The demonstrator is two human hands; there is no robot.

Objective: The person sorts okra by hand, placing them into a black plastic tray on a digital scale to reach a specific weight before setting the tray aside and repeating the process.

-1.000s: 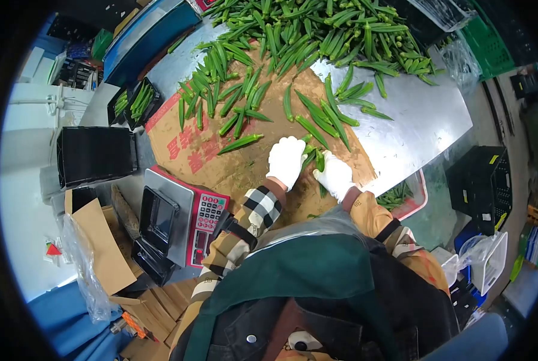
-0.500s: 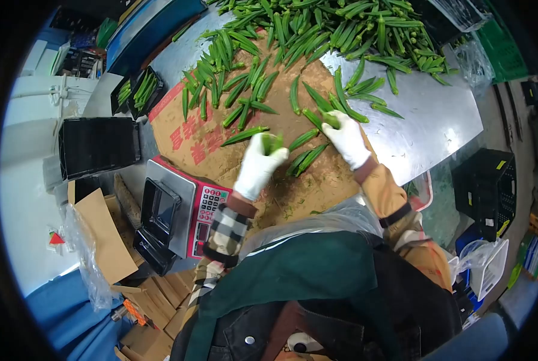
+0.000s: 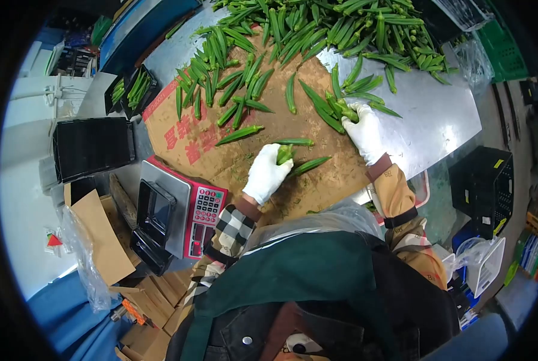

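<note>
My left hand, in a white glove, is closed around some okra low over the cardboard sheet. Two single pods lie close by it, one just above and one to its right. Farther right, my right hand, also gloved in white, has its fingers closed on okra pods at the cardboard's right edge. More pods lie loose around those fingertips. A large okra heap covers the far side of the table, with a looser scatter in front of it.
A red scale with black trays on it stands at left. Beyond are filled okra trays and a black tray stack. Bare metal tabletop shows at right, with a black crate past its edge. Cardboard boxes sit lower left.
My right hand has moved right and slightly down, to the okra at the cardboard's edge. My left hand has shifted a little right and down, still holding okra.
</note>
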